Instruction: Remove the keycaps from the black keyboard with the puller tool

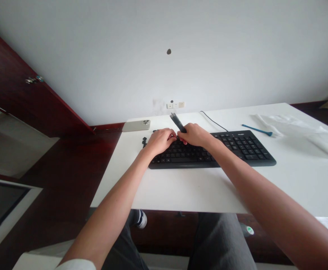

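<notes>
A black keyboard (237, 148) lies on the white table (181, 187). My right hand (196, 135) is closed around a thin dark tool (176, 120) whose upper end sticks up and back; its lower end meets the upper left keys. My left hand (160, 140) rests on the keyboard's left end with its fingers curled and pinched right beside the tool's tip; what they pinch is hidden. A few small black pieces (144, 141) lie on the table just left of the keyboard.
A phone (136, 125) lies face down at the table's back left corner. A blue stick-like tool (256, 130) and clear plastic wrapping (301, 131) lie at the right. The keyboard's cable (211, 120) runs back toward wall sockets (175, 105). A dark red cabinet (20, 101) stands at left.
</notes>
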The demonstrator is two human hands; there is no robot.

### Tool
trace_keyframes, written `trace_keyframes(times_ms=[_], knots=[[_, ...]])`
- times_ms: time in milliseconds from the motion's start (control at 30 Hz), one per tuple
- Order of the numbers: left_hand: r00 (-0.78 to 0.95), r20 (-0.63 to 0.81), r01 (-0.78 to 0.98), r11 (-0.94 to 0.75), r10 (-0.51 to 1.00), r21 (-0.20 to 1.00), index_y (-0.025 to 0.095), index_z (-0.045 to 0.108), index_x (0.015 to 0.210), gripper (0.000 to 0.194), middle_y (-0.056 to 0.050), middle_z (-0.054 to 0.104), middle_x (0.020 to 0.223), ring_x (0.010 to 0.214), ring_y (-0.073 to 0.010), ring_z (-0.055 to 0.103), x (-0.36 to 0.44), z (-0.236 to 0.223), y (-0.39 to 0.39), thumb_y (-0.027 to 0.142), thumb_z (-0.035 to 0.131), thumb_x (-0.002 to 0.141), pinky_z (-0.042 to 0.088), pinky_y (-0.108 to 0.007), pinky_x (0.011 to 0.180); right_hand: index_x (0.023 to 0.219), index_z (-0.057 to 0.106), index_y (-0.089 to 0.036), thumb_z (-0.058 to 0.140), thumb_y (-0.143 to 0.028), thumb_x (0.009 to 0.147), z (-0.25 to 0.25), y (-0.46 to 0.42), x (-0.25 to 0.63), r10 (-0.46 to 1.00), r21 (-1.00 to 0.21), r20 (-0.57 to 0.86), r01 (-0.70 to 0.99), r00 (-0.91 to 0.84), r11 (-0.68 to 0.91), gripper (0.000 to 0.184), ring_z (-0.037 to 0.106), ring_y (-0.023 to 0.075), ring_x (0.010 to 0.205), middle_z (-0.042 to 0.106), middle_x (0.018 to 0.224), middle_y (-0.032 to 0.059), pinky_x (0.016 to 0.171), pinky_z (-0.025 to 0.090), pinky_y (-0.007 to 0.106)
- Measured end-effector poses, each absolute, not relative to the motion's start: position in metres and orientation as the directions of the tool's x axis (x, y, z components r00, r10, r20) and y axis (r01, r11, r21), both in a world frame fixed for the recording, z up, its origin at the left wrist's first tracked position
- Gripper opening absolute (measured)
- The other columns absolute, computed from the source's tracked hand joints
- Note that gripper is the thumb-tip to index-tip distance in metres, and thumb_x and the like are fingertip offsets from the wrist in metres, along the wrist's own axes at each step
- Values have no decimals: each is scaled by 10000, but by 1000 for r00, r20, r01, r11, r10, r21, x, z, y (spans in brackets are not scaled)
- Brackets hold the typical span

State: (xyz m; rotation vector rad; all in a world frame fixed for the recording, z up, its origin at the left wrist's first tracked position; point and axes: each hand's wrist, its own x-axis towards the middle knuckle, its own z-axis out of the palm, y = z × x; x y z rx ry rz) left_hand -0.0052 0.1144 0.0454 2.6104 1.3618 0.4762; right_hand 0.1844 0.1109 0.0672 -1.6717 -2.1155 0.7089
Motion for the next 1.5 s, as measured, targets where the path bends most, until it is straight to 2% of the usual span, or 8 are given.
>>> trace_keyframes(times_ms=[200,467,767,900,967,1133,1300,1500], knots=[[534,212,766,-575,818,287,228,715,1015,125,-43,736,1007,917,-228,682,-6,44,116,287,610,983,473,-320,755,610,671,-183,604,-324,889,66,110,188,957,-541,-39,811,-286,220,320,615,166,575,675,579,45,642,430,285],[548,217,755,-589,808,287,222,716,1021,121,-54,744,1049,953,-231,684,-5,44,116,273,613,981,494,-326,808,668,679,-175,576,-298,888,61,120,202,902,-654,-49,696,-430,296,272,578,139,573,654,610,9,624,420,270],[543,251,735,-598,801,320,212,710,978,87,-46,731,945,865,-217,670,-6,42,117,258,639,962,465,-316,743,564,641,-174,552,-229,824,58,116,184,973,-708,-69,698,-222,109,280,588,136,575,655,578,26,614,424,265],[503,214,739,-545,838,397,225,704,1067,135,-15,712,846,778,-193,651,-7,44,117,266,657,948,448,-298,692,587,662,-165,548,-262,843,54,118,182,983,-752,-90,659,-161,39,296,578,130,549,669,591,36,625,438,268],[506,209,724,-544,837,424,234,714,1086,155,-12,717,859,774,-187,645,-7,44,117,255,648,947,446,-294,692,591,664,-163,555,-281,853,54,118,182,981,-759,-103,650,-162,28,307,578,129,548,672,593,41,634,443,267],[563,218,686,-598,797,415,216,738,956,140,-33,731,911,794,-188,642,-8,46,118,198,600,949,453,-299,725,584,651,-168,582,-333,869,60,112,179,980,-698,-65,710,-187,89,337,591,154,559,670,594,63,607,423,282],[538,206,706,-570,817,419,202,740,913,107,-41,726,898,800,-197,649,-9,46,119,277,667,934,477,-312,740,690,681,-155,590,-424,894,57,110,175,986,-563,47,811,-162,160,349,595,204,610,676,657,113,569,370,308],[513,210,718,-550,832,426,228,799,954,125,-43,740,906,827,-200,663,-11,45,121,314,717,916,500,-316,772,680,646,-160,559,-466,909,41,119,176,985,-585,125,793,-119,170,392,565,193,606,651,648,98,555,327,307]])
